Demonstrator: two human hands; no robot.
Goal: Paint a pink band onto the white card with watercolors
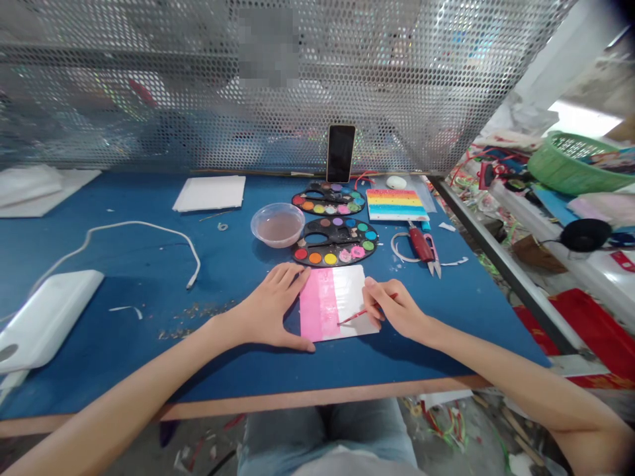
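A small white board (347, 297) lies on the blue table (149, 317), its left half painted pink. My left hand (270, 307) rests flat with fingers spread, holding down the board's left edge. My right hand (394, 307) pinches a thin red paintbrush (360, 315); the brush tip touches the board where the pink meets the white. Just beyond the board sit two black paint palettes (337, 241) with coloured wells, and a clear bowl of murky water (278, 225) stands to their left.
A rainbow-striped board (395, 203), a phone standing upright (340, 153) and red snips (421, 244) lie behind and to the right. A white power bank (42, 317) with cable lies far left. White sheets (211, 193) sit at the back. Perforated metal screen behind; cluttered shelf right.
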